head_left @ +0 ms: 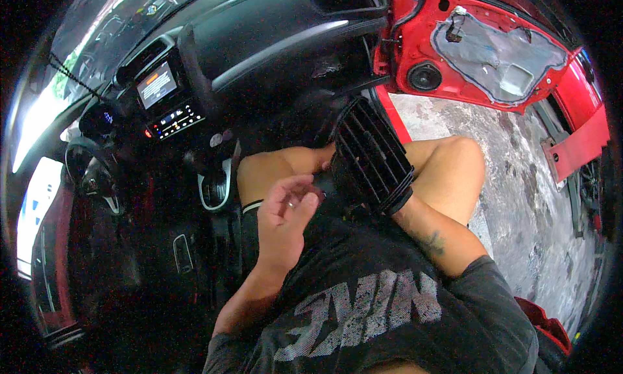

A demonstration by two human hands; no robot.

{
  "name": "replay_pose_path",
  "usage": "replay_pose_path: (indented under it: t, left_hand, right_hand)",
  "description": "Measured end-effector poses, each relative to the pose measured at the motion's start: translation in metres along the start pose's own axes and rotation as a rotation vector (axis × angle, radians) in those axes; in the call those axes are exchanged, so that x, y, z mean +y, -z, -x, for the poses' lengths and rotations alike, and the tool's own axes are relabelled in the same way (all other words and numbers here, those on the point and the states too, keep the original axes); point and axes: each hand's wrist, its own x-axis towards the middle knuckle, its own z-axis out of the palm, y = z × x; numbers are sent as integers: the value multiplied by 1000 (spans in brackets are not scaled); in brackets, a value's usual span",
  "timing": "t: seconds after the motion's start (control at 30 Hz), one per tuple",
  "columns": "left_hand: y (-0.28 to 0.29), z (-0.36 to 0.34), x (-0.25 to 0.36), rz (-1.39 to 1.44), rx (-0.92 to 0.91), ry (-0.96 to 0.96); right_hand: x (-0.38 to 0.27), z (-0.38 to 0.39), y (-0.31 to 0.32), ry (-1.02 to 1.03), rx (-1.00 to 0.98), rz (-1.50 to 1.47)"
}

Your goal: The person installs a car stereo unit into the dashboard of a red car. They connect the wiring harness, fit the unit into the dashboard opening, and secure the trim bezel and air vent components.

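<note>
My left hand (285,208) is raised left of a black slatted air vent panel (368,154), its fingers curled in toward the thumb; a small shiny spot shows among them, and I cannot make out what, if anything, they hold. The vent panel is tilted above my lap, held by my right hand (397,211), which is mostly hidden behind it. My bare legs (457,169) are bent beneath and beside the panel.
The dashboard (259,36) has a lit screen (156,85) and control panel (174,122). A steering wheel (78,156) and gear lever (201,169) are at left. A red door (415,49), stripped of trim, stands open at right over mottled floor (519,244).
</note>
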Motion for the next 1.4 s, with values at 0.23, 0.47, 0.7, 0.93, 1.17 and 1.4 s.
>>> replay_pose_path:
  t: [0.23, 0.47, 0.7, 0.93, 1.17, 1.4]
  left_hand:
    - [-10, 6, -3, -58, -107, 37]
    - [4, 4, -43, 595, -123, 140]
    - [30, 11, -64, 214, -5, 373]
    - [63, -43, -35, -369, 374, -91]
    - [83, -165, -50, -1235, 251, -535]
    - [103, -276, -125, -1402, 195, -288]
  right_hand:
    - [6, -6, 21, 176, 3, 372]
    - [-33, -2, -40, 390, 202, 1129]
    - [-11, 8, -73, 288, 217, 1331]
    - [-45, -12, -52, 427, 454, 1050]
    - [-135, -26, -46, 478, 389, 1520]
    - [-179, -51, -24, 304, 405, 1654]
